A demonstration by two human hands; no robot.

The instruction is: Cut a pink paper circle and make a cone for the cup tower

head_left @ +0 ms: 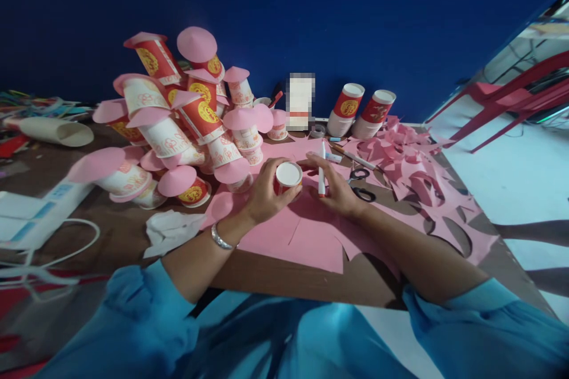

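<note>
My left hand grips a red paper cup set upside down on a sheet of pink paper, its white bottom facing up. My right hand holds a white marker upright with its tip on the pink paper, right beside the cup. A silver bracelet sits on my left wrist. Both arms wear blue sleeves.
A heap of red and white cups capped with pink paper discs is piled at the left. Two stacks of cups lean at the back. Black-handled scissors and pink offcuts lie at the right. A white power strip sits far left.
</note>
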